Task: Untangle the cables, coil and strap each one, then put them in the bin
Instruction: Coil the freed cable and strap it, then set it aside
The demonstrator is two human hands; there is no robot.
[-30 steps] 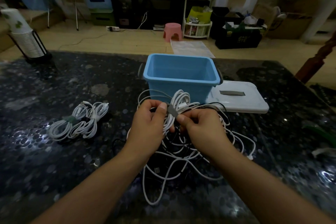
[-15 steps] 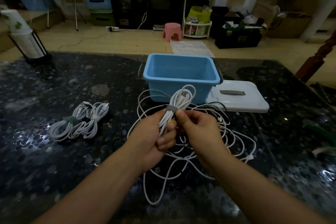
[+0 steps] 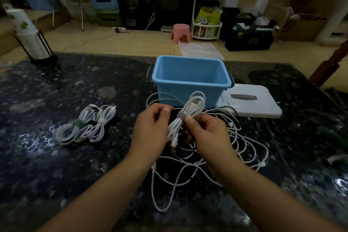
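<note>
A coiled white cable (image 3: 190, 113) with a grey strap around its middle is pinched in my right hand (image 3: 207, 133), held above the table. My left hand (image 3: 150, 130) is just left of the coil, fingers curled and apart from it, holding nothing that I can see. Under both hands lies a tangle of white and black cables (image 3: 216, 152) on the dark table. Strapped white coils (image 3: 86, 126) lie to the left. The blue bin (image 3: 190, 83) stands behind the hands and looks empty.
The bin's white lid (image 3: 254, 105) lies flat to the right of the bin. A stack of paper cups in a black holder (image 3: 32, 39) stands at the table's far left corner. Green and white straps (image 3: 331, 135) lie near the right edge.
My left hand has let go of the strapped coil and drawn slightly left. My right hand now holds the coil alone, tilted with its upper loop to the right.
</note>
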